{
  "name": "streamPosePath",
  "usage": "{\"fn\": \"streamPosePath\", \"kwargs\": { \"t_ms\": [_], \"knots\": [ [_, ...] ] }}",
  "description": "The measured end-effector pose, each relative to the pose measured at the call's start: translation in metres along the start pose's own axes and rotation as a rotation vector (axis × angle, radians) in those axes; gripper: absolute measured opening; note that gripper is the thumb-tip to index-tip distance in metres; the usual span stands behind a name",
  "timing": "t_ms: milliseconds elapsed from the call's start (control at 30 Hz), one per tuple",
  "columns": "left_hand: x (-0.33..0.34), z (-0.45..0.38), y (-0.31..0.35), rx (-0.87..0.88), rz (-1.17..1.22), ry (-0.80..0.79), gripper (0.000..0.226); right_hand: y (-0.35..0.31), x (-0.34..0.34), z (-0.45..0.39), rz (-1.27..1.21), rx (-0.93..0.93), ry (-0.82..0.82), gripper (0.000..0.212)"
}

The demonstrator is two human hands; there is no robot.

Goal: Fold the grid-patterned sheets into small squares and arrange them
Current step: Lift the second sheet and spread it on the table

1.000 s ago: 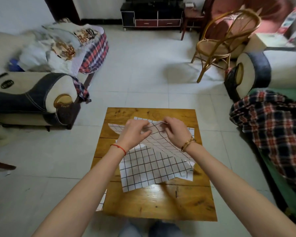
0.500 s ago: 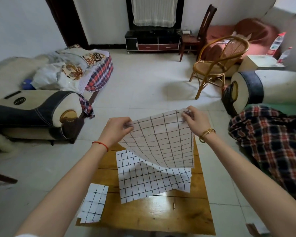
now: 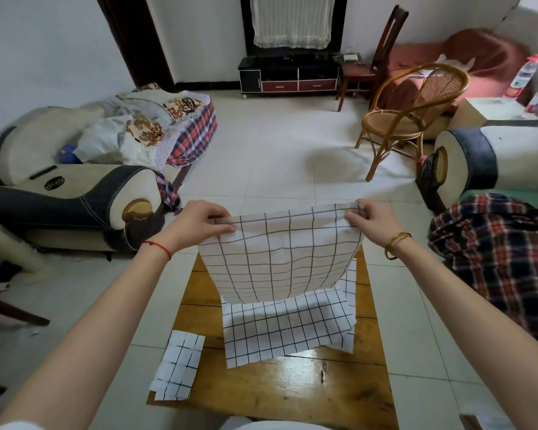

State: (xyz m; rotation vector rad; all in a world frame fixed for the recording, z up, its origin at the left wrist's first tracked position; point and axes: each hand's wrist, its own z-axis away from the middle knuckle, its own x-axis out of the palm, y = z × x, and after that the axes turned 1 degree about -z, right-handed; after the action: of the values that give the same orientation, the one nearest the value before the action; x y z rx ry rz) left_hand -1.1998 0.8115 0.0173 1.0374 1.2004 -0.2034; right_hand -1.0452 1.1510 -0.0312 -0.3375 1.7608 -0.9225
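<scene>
Wooden plank desk (image 3: 292, 386), low, at 6 o'clock of view. A loose pile of white black-grid sheets (image 3: 288, 327) lies on it near centre, crumpled at the 3 o'clock edge. One folded grid-patterned square (image 3: 177, 370) sits at the desk's 9 o'clock edge and overhangs it a bit.

Change vs 1 s ago: the top white grid-patterned sheet (image 3: 280, 256) was down on the pile w/ both hands bunched together at its far edge. Half a sec ago it was lifted at a slant. Now it hangs clear of the pile, top edge pulled roughly level and taut, hands drawn well apart. Its lower edge curls toward the pile; can't tell if it touches.

Left hand (image 3: 196, 225), red string on wrist, pinches the top corner at 9 o'clock, thumb on the near face. Right hand (image 3: 375, 223), gold bangle on wrist, pinches the top corner at 3 o'clock, same way.

Meaning, as judged: one sheet separated from the pile and squared up, so the pickup is done and the first fold can start. Likely either corners brought together in air or sheet laid flat on the desk first. Progress early: one square done, several sheets left. Risk: thin sheet sags in the middle, so edges may misalign on folding.
</scene>
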Motion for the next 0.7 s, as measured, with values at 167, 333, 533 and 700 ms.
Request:
{"fn": "streamPosePath", "kwargs": {
  "t_ms": [167,333,533,700],
  "knots": [
    [-0.013,-0.011,-0.013,-0.057,0.094,-0.107,0.021,0.007,0.008,-0.018,-0.125,0.082,-0.067,0.028],
    [-0.015,-0.036,-0.041,-0.125,0.127,-0.132,0.02,0.014,0.021,-0.037,-0.167,0.165,-0.153,0.023],
    [0.011,-0.081,-0.088,-0.179,0.079,-0.042,0.012,0.031,0.059,-0.07,-0.109,0.246,-0.122,0.037],
    [0.048,-0.116,-0.136,-0.236,0.127,0.016,0.011,0.053,0.1,-0.101,-0.035,0.339,-0.086,0.037]
  ]
}}
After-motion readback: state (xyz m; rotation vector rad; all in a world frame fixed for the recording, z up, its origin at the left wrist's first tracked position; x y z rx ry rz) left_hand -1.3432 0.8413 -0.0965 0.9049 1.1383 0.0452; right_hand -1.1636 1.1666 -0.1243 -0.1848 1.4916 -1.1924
